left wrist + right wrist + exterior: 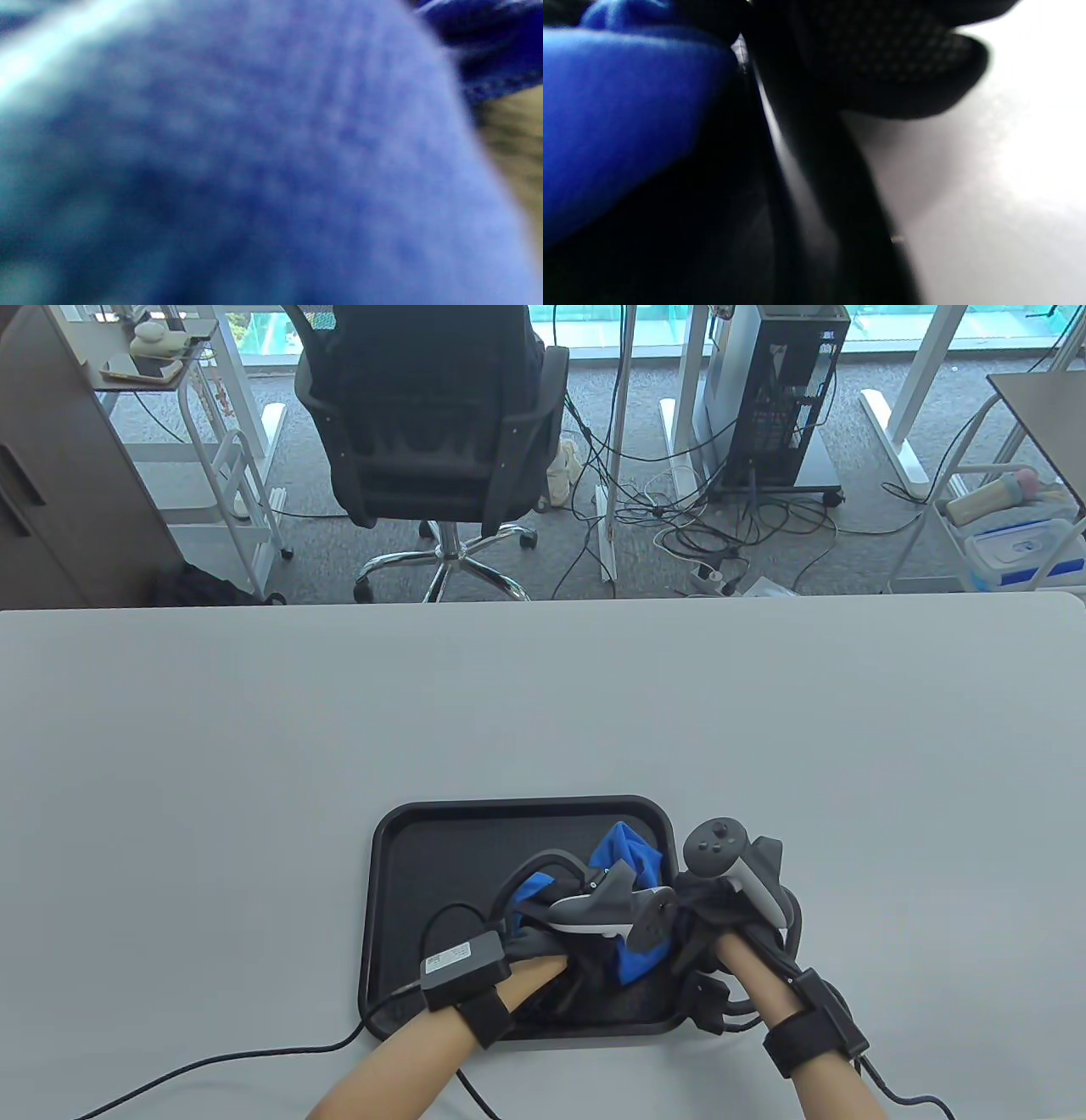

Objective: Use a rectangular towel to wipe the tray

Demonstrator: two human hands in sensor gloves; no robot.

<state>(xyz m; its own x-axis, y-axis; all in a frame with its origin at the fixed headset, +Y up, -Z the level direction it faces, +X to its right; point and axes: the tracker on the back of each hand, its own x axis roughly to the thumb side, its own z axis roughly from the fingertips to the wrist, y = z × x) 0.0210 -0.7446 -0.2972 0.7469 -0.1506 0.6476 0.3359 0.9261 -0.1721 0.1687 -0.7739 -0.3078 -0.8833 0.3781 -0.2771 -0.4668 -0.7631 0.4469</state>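
A black tray (441, 848) lies on the white table near its front edge. A blue towel (632, 857) is bunched in the tray's right half. My left hand (564, 954) rests on the towel inside the tray and grips it; its fingers are hidden under the tracker. Blurred blue towel (271, 152) fills the left wrist view. My right hand (708, 920) holds the tray's right rim. The right wrist view shows the towel (619, 118) at left, the tray rim (814, 178) and a gloved finger (882, 63) outside the rim.
The white table (254, 772) stretches bare to the left, right and far side of the tray. A black cable (212, 1060) trails from my left wrist across the front left. An office chair (433, 441) stands beyond the far edge.
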